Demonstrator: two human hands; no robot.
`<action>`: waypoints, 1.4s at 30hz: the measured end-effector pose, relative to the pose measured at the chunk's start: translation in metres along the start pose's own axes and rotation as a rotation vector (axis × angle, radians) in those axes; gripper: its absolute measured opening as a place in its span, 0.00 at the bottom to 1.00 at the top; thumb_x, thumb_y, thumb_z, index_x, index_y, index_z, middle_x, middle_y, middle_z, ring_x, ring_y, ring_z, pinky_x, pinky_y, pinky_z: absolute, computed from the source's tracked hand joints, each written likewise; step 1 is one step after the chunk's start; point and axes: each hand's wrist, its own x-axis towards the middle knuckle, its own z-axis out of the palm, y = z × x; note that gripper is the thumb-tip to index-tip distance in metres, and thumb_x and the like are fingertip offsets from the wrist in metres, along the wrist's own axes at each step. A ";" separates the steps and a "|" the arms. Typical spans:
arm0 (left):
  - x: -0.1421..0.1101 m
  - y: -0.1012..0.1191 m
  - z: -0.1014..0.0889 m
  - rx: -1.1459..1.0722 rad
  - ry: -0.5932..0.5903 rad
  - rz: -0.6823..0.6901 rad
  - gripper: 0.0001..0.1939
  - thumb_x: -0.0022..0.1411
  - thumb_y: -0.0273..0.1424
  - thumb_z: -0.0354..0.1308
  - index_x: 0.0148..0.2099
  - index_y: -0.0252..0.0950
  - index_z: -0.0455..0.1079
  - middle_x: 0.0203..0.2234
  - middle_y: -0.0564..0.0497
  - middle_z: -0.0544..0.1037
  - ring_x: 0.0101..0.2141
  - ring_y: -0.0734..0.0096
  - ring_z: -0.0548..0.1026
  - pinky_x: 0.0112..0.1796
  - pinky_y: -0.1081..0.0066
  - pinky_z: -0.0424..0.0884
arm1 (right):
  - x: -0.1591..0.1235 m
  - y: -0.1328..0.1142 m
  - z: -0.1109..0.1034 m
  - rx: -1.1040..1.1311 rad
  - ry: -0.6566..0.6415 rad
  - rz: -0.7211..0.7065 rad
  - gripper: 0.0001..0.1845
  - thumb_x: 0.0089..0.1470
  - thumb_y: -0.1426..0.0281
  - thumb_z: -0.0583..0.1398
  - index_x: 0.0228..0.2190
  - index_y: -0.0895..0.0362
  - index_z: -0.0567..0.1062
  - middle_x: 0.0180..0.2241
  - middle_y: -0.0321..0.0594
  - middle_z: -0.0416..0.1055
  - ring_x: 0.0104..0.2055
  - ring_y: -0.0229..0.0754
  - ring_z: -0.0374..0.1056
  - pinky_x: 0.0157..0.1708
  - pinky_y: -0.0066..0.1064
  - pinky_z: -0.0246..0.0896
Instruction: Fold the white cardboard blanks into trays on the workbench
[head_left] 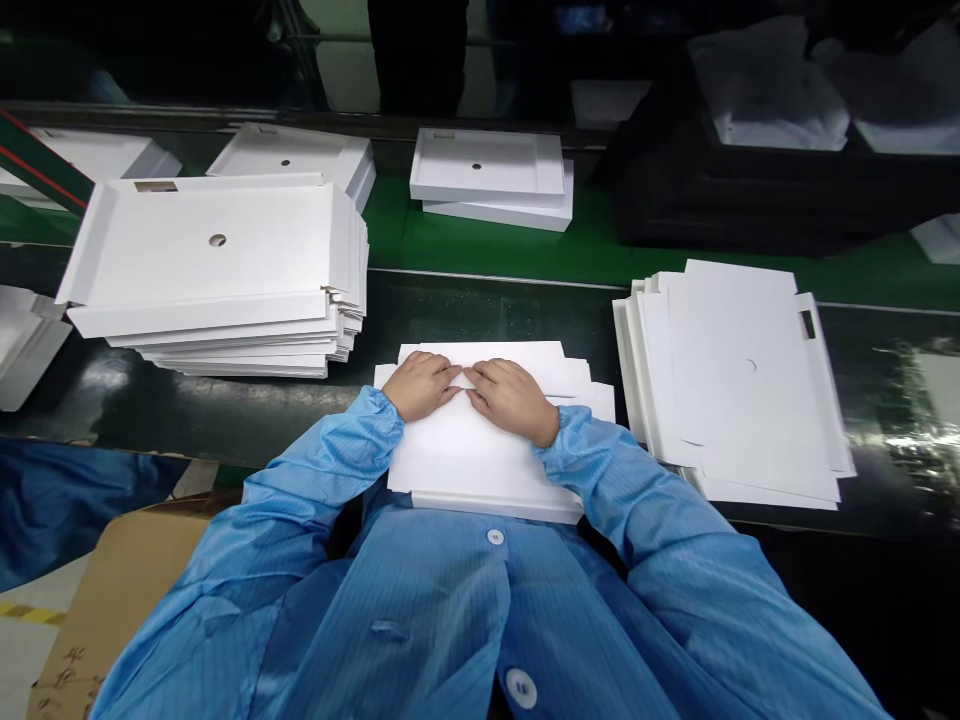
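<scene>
Card blank (480, 460): white, on bench (472, 310) in front of wearer, btwn L stack (262, 270) & R stack (735, 400). Stepped edges at far side; narrow strip along near edge, right by coat (435, 600).
L hand (424, 386): palm down on blank's far half, fingers pointing inward.
R hand (514, 400): same pose, mirrored; tips just beside L hand's, nr blank's middle. Short fold line shows to R of it.
Grip: neither hand clenched; can't tell if thumbs & fingers pinch card at fold or merely rest on it.
L stack: many white pcs, uneven edges; top one has raised sides, round hole nr ctr, slot at far edge.
R stack: flat white sheets, slightly fanned; curved cut on top sheet, rect. slot nr R edge.
Far side: pair of trays (517, 175), one atop other, slightly askew, on green strip; black container (750, 195) to R w/ pale packets (772, 95) on top.
Lower L: brown cardboard (112, 600) w/ handwritten marks.
</scene>
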 end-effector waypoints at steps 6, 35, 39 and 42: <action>0.006 -0.001 -0.004 0.072 -0.032 0.077 0.20 0.71 0.40 0.52 0.54 0.32 0.74 0.39 0.41 0.78 0.42 0.57 0.74 0.46 0.58 0.66 | 0.004 0.001 0.000 -0.035 -0.004 -0.032 0.21 0.68 0.63 0.52 0.52 0.64 0.74 0.44 0.50 0.75 0.46 0.51 0.66 0.48 0.41 0.56; 0.045 -0.015 -0.047 -0.332 -0.653 -0.329 0.16 0.63 0.38 0.53 0.35 0.36 0.79 0.27 0.51 0.79 0.29 0.71 0.73 0.30 0.74 0.64 | 0.009 -0.012 0.020 -0.069 0.161 -0.091 0.21 0.69 0.62 0.50 0.45 0.61 0.77 0.35 0.47 0.74 0.37 0.48 0.62 0.38 0.42 0.48; 0.043 -0.011 -0.045 -0.203 -0.653 -0.301 0.16 0.64 0.38 0.53 0.38 0.38 0.80 0.34 0.49 0.82 0.34 0.66 0.76 0.33 0.72 0.67 | 0.009 -0.011 0.023 -0.012 0.135 -0.109 0.20 0.68 0.62 0.51 0.48 0.60 0.77 0.37 0.48 0.75 0.38 0.48 0.62 0.38 0.42 0.48; 0.029 -0.014 -0.045 -0.200 -0.542 -0.260 0.15 0.66 0.38 0.54 0.45 0.39 0.79 0.38 0.49 0.82 0.38 0.66 0.77 0.37 0.71 0.69 | 0.010 -0.011 0.021 -0.026 0.130 -0.119 0.21 0.69 0.63 0.50 0.48 0.61 0.77 0.36 0.48 0.75 0.37 0.47 0.63 0.38 0.41 0.49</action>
